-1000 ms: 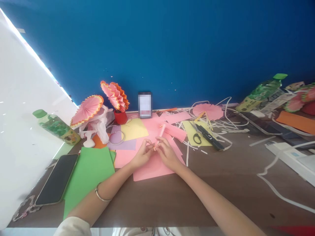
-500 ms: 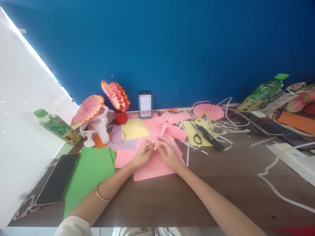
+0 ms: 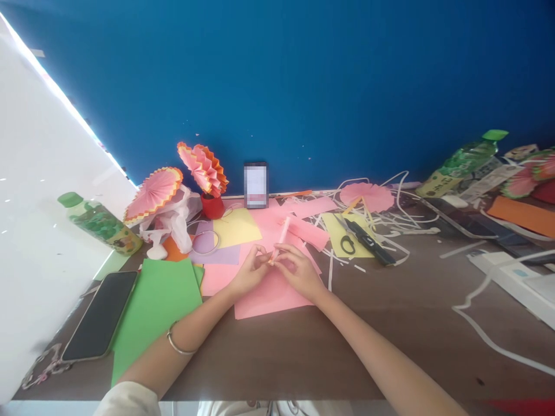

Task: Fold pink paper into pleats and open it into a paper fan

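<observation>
Fingers (image 3: 259,254) of the left hand (image 3: 248,277) and right hand (image 3: 300,276) pinch the lower end of a rolled pink paper stick (image 3: 281,231), seemingly tightening its roll, above a pink sheet (image 3: 265,300).

Thin bangle (image 3: 177,345) nr L hand (image 3: 249,274); white sleeve (image 3: 125,401).
</observation>
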A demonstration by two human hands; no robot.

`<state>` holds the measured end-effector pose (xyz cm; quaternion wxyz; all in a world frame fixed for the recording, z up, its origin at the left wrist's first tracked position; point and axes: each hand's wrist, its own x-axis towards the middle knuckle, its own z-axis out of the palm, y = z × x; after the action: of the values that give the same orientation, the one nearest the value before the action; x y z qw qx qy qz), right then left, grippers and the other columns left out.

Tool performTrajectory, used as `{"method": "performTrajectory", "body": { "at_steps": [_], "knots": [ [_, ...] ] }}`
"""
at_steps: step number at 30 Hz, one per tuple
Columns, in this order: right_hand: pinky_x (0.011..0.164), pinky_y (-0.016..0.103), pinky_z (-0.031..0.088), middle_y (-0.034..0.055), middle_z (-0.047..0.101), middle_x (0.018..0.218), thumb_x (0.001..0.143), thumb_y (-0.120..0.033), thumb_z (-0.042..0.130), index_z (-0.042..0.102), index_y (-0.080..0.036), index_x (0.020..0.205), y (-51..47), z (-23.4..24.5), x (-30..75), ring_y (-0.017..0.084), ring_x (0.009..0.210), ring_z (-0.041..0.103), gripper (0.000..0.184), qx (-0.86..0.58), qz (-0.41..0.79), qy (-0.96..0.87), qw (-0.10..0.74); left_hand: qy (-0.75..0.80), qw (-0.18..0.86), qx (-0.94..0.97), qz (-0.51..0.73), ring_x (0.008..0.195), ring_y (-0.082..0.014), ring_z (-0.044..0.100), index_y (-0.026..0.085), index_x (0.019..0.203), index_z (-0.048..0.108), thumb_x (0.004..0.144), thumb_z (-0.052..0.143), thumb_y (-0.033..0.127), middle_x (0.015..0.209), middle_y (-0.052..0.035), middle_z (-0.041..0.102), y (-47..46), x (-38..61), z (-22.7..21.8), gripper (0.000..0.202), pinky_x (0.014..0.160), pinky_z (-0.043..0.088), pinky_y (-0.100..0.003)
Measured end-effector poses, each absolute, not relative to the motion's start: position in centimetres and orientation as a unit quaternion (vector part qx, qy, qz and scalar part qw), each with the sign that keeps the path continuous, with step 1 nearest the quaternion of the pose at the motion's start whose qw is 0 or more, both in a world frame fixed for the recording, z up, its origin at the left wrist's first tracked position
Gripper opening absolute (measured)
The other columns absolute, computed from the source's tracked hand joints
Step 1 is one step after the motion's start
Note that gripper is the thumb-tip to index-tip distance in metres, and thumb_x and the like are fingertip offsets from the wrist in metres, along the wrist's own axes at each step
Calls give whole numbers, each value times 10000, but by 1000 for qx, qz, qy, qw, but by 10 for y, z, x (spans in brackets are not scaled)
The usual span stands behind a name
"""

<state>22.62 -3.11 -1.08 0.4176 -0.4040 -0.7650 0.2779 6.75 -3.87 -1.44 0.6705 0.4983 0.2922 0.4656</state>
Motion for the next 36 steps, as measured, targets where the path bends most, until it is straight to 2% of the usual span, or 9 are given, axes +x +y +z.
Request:
{"method": "performTrajectory", "body": {
  "at_steps": [7, 12, 17, 22, 26, 32, 36],
  "knots": [
    [895, 386, 449, 48, 599, 1056, 825, -220, 490, 609, -239, 812, -32, -10, 229, 202, 1057, 543, 121, -389, 224, -803, 392, 293, 674, 501, 457, 683, -91, 546, 220, 811, 269, 751, 615, 313, 858, -14, 638, -39, 68, -15, 363, 638, 341, -211],
    [844, 411, 433, 63, 621, 1000, 842, -209, 480, 620, -232, 848, -28, -8, 234, 209, 977, 560, 142, -352, 140, -847, 374, 287, 667, 517, 454, 715, -93, 532, 219, 807, 260, 767, 593, 337, 801, 4, 610, -39, 67, -17, 356, 680, 343, -225],
    [791, 389, 415, 42, 643, 906, 859, -210, 464, 634, -249, 829, -25, -5, 237, 198, 920, 554, 177, -302, 107, -877, 358, 298, 664, 529, 436, 635, -85, 494, 224, 850, 274, 792, 540, 405, 689, 38, 550, -38, 65, -20, 327, 671, 346, -237],
    [790, 380, 396, 36, 633, 936, 867, -221, 450, 634, -263, 846, -23, -1, 242, 194, 921, 534, 190, -285, 95, -900, 315, 289, 664, 546, 422, 665, -92, 497, 225, 857, 275, 798, 513, 442, 720, 23, 565, -39, 65, -20, 328, 651, 340, -227],
    [783, 378, 388, 35, 631, 921, 871, -160, 402, 633, -264, 844, -23, 1, 243, 191, 913, 528, 255, -264, 72, -917, 291, 294, 665, 553, 407, 600, -75, 457, 222, 875, 286, 794, 521, 437, 663, 50, 525, -38, 64, -20, 329, 608, 316, -209],
    [777, 378, 386, 35, 632, 945, 866, -166, 420, 633, -268, 851, -23, -4, 244, 193, 923, 523, 237, -257, 47, -916, 303, 272, 691, 549, 385, 658, -83, 488, 220, 893, 287, 799, 541, 385, 763, 7, 581, -39, 62, -15, 317, 621, 311, -211],
    [795, 380, 383, 28, 633, 965, 863, -196, 442, 634, -284, 852, -23, -4, 245, 194, 941, 521, 211, -255, 61, -914, 309, 278, 691, 547, 381, 640, -79, 485, 225, 889, 292, 803, 536, 385, 730, 24, 564, -39, 61, -17, 305, 613, 311, -204]
  ]
}}
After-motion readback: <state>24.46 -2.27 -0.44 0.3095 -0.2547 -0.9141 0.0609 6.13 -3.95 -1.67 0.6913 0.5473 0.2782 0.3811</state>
